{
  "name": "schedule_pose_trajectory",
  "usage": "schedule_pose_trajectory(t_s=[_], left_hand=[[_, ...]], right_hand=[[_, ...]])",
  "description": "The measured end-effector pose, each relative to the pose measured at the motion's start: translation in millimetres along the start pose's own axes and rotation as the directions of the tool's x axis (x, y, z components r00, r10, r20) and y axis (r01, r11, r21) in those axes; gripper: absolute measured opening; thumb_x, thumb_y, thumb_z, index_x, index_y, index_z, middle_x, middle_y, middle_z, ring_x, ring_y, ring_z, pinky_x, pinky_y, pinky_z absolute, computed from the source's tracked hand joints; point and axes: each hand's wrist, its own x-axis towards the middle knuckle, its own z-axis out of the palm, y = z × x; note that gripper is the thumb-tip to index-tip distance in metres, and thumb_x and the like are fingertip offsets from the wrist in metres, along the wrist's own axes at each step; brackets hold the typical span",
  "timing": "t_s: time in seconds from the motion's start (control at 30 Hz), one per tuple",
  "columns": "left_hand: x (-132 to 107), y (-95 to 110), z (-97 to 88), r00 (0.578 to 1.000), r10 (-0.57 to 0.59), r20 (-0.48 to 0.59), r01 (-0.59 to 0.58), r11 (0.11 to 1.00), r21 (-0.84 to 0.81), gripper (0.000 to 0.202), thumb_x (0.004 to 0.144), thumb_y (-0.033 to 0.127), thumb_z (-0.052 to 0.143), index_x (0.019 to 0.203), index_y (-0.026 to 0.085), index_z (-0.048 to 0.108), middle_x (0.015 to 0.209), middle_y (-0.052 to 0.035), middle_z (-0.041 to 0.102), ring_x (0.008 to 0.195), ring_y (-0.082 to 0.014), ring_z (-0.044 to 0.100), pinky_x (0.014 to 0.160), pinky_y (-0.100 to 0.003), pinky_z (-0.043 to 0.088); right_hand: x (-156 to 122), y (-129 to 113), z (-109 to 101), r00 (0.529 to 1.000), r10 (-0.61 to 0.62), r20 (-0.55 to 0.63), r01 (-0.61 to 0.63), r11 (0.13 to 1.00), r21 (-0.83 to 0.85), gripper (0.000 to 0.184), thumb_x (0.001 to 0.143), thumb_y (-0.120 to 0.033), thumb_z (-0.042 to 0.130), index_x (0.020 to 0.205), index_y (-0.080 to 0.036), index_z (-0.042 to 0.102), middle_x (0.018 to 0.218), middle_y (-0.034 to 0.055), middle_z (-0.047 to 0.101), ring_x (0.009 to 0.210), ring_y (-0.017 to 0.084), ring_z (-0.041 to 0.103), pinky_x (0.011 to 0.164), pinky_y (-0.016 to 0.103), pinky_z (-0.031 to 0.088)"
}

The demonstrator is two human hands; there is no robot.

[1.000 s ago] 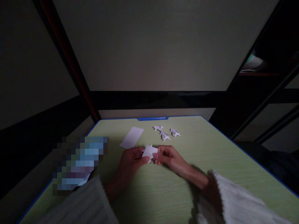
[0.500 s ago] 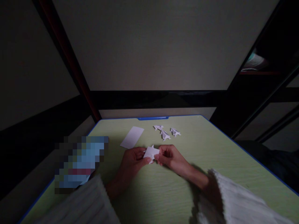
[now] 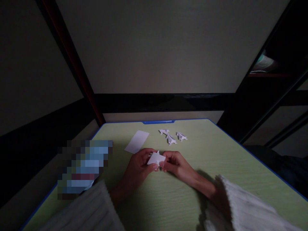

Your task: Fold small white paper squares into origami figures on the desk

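Observation:
Between my two hands is a small piece of folded white paper, with a flat face toward me and small points sticking up at its far edge. My left hand pinches its left side, thumb on the near edge. On the right side, my right hand grips it with the thumb and bent fingers. Both thumbs nearly meet at the near edge. Beyond the hands lie three folded paper figures, a left one, a middle one and a right one. A flat white paper sheet rests behind my left hand.
The light green table has a blue rim and a blue handle piece at its far edge. A blurred-out bluish item lies at the left. Pale panels stand behind the table, with a dark shelf at right.
My left fingers have shifted slightly up around the back of the folded paper, and the thumbs have drawn closer together. The paper's tilt differs a little. The figures and sheet stay put.

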Motion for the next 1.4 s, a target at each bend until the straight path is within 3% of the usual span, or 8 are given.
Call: schedule_pose_trajectory(t_s=[0.23,0.37,0.53,0.7,1.03,1.4], left_hand=[[-2,-2,-1.0,0.993,0.025,0.115,-0.033,0.997,0.068,0.032,0.057,0.01,0.059,0.086,0.015,0.047,0.067,0.0003,0.059,0.059,-0.0117,0.055,0.053,-0.021,0.04],[-2,-4,-0.2,0.995,0.037,0.096,-0.052,0.987,0.154,0.03,0.058,0.008,0.057,0.086,0.016,0.046,0.069,0.0001,0.058,0.063,-0.0122,0.056,0.055,-0.021,0.041],[0,-6,0.5,0.994,0.002,0.109,-0.018,0.989,0.144,0.029,0.062,0.014,0.056,0.087,0.016,0.043,0.068,0.0,0.058,0.059,-0.0112,0.053,0.054,-0.022,0.041],[1,-10,-2.7,0.993,0.005,0.12,-0.043,0.949,0.313,0.01,0.066,0.022,0.053,0.07,0.012,0.054,0.06,0.001,0.053,0.056,-0.0098,0.048,0.051,-0.02,0.036],[-1,-3,-5.3,0.989,0.053,0.135,-0.1,0.923,0.371,0.017,0.066,0.025,0.05,0.053,0.014,0.051,0.048,0.0047,0.042,0.049,-0.0086,0.038,0.047,-0.019,0.029],[3,-7,-3.2,0.999,-0.011,0.036,-0.002,0.937,0.35,0.015,0.067,0.026,0.05,0.068,0.012,0.055,0.052,0.0027,0.049,0.047,-0.009,0.044,0.043,-0.019,0.034]], right_hand=[[1,1,0,0.997,-0.046,0.061,0.046,0.999,-0.004,0.022,0.07,-0.032,0.054,0.06,-0.014,0.046,0.052,-0.0044,0.039,0.047,0.006,0.032,0.044,0.02,0.023],[0,3,0,0.996,-0.034,0.081,0.037,0.999,-0.038,0.026,0.071,-0.036,0.051,0.061,-0.014,0.046,0.051,-0.0044,0.038,0.046,0.007,0.031,0.043,0.02,0.022],[-2,3,-2,0.998,-0.047,0.052,0.049,0.998,-0.048,0.029,0.072,-0.042,0.049,0.066,-0.014,0.046,0.054,-0.0042,0.037,0.049,0.007,0.032,0.045,0.021,0.024],[0,3,-1,0.998,-0.057,-0.01,0.057,0.998,-0.01,0.033,0.068,-0.046,0.052,0.063,-0.014,0.046,0.052,-0.0039,0.041,0.048,0.008,0.034,0.047,0.021,0.027],[2,2,1,0.998,-0.054,0.014,0.052,0.991,0.121,0.036,0.063,-0.048,0.056,0.057,-0.015,0.045,0.054,-0.0033,0.045,0.05,0.008,0.037,0.051,0.021,0.028],[5,10,-1,0.998,-0.052,-0.035,0.054,0.996,0.075,0.033,0.065,-0.046,0.055,0.066,-0.014,0.048,0.055,-0.0037,0.042,0.052,0.008,0.035,0.05,0.02,0.028]])
